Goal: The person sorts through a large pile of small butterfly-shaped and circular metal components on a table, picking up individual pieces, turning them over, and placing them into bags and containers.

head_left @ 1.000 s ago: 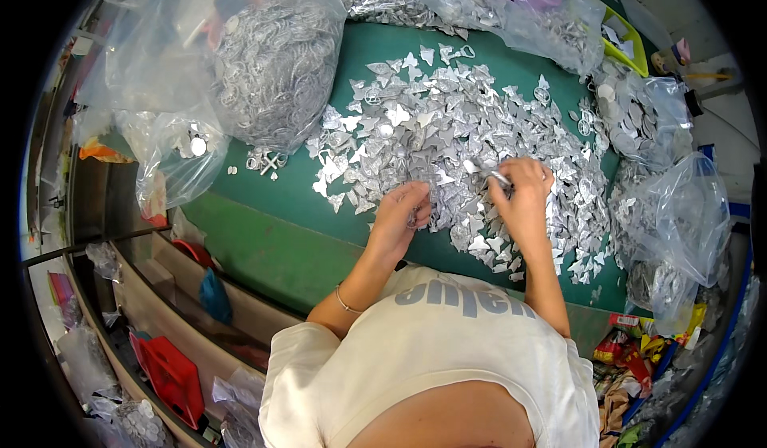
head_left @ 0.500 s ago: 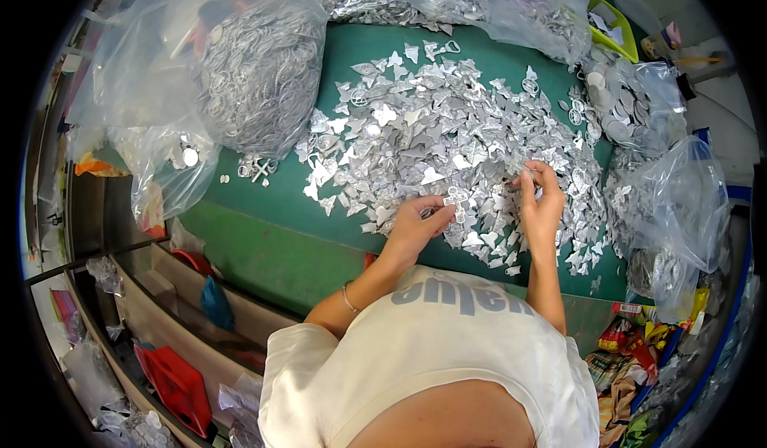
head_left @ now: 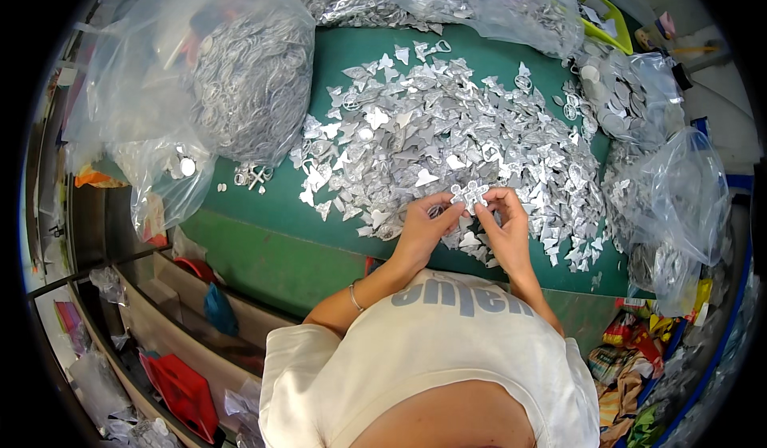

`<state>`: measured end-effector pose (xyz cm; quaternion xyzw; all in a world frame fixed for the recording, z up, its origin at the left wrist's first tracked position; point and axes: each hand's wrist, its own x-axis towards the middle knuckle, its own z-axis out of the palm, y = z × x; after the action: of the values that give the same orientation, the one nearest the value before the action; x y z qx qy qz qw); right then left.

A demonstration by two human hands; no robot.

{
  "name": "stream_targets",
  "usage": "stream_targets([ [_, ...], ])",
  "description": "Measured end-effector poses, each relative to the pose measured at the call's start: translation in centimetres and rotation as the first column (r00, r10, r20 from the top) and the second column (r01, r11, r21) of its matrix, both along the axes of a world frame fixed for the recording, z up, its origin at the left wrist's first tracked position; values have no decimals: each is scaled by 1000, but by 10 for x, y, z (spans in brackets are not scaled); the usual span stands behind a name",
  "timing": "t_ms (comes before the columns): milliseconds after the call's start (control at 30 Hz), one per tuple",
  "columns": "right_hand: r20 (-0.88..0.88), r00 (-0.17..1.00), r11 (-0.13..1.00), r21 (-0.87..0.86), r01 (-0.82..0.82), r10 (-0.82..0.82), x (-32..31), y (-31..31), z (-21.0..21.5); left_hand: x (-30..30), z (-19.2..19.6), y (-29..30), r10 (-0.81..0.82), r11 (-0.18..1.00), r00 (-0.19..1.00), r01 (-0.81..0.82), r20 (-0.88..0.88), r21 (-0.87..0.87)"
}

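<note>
Pinching from either side, the left hand [head_left: 426,226] and the right hand [head_left: 505,226] are both closed on a lobed silver piece [head_left: 470,196] between their fingertips, held over the near edge of a loose metal pile [head_left: 431,128]. Whether it is one part or several side by side is too small to tell. Taking the hands as the clock's centre, that pile of flat, pointed bits fans from ten round to three o'clock across the green tabletop [head_left: 335,56]. At ten o'clock stands a large clear bag [head_left: 260,80] packed with silver pieces; a small cluster [head_left: 254,178] lies between nine and ten. Toward one o'clock sits a yellow-green tray [head_left: 621,39], and at two a clear bag of round discs [head_left: 615,100]. A crumpled transparent bag [head_left: 687,196] lies at three, a red container [head_left: 180,388] at eight.
</note>
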<state>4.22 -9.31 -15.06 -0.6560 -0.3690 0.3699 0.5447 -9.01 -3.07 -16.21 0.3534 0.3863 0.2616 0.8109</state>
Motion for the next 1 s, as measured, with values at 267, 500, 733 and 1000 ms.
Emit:
stream_targets([
  [267,-166,978,992,32,-125,129,4,-10,-7,1,2,-3,-33,984,989,58,-146,168],
  [500,-67,997,992,125,-14,23,-1,-9,-9,-2,-8,-1,-146,989,986,146,83,12],
  [733,205,972,987,85,-134,114,3,-3,3,3,-4,-5,-150,979,987,157,-62,129],
  [1000,-361,918,983,-8,-182,167,11,-12,-1,7,-10,-13,-165,960,985,172,-51,222],
])
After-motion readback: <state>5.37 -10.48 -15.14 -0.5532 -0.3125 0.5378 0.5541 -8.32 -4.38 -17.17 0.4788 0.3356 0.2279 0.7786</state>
